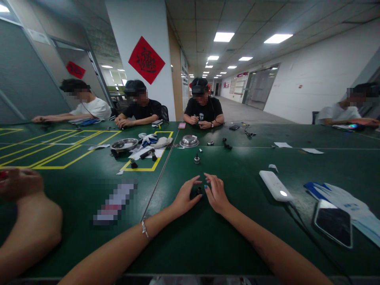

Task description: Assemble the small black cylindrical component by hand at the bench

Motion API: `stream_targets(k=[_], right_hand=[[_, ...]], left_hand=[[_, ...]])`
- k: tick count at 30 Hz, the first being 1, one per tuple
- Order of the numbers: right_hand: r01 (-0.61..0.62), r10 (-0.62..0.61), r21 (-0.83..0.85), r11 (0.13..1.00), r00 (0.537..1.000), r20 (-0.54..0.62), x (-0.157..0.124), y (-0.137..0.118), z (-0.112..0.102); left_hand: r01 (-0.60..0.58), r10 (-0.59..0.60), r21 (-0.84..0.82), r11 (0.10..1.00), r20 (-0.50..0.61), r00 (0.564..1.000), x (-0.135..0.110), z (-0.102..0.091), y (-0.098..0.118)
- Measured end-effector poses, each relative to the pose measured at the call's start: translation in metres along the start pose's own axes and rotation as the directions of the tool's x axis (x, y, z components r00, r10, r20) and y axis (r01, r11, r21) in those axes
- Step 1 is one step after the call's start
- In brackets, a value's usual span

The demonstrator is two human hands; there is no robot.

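Note:
My left hand (187,194) rests low over the green table with its fingers apart and holds nothing. Facing it, my right hand (217,194) is likewise open, fingers spread and slightly curved. Between the two hands stands a small dark cylindrical part (199,190); the thumbs are close to it, and I cannot tell whether either touches it. Just beyond my fingertips is a small silver and dark metal fitting (196,159), upright on the table. A tiny metal piece (201,150) lies behind that fitting.
A white power bank (274,186) with a cable, a phone (333,223) and gloves (344,198) lie right. Metal bowls (124,145) (189,141) and dark fittings (134,163) lie farther back. A neighbour's arm (32,221) reaches in left; several people sit opposite.

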State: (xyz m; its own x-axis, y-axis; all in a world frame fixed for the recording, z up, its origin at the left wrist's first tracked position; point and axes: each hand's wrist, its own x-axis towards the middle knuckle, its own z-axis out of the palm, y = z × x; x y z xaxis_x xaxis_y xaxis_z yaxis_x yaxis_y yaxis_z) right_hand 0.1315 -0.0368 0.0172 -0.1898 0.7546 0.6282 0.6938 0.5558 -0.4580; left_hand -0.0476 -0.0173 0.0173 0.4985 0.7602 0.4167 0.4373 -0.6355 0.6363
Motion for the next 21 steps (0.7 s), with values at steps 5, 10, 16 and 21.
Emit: stream_targets(k=[5, 10, 16, 21], right_hand=[[-0.082, 0.083, 0.011, 0.997, 0.995, -0.061, 0.001, 0.006, 0.000], [-0.168, 0.168, 0.011, 0.986, 0.985, -0.033, 0.003, 0.007, 0.000], [-0.152, 0.152, 0.014, 0.988, 0.988, 0.006, 0.002, 0.007, 0.002], [-0.143, 0.143, 0.006, 0.990, 0.989, 0.031, 0.002, 0.010, 0.004]], left_hand=[[-0.071, 0.041, 0.240, 0.968, 0.129, 0.991, 0.012, -0.011, 0.005], [0.077, -0.173, 0.516, 0.853, 0.140, 0.975, 0.050, -0.051, -0.016], [0.416, -0.490, 0.660, 0.626, -0.081, 0.868, 0.072, -0.121, -0.070], [0.614, -0.612, 0.657, 0.438, -0.282, 0.739, 0.068, -0.170, -0.100]])
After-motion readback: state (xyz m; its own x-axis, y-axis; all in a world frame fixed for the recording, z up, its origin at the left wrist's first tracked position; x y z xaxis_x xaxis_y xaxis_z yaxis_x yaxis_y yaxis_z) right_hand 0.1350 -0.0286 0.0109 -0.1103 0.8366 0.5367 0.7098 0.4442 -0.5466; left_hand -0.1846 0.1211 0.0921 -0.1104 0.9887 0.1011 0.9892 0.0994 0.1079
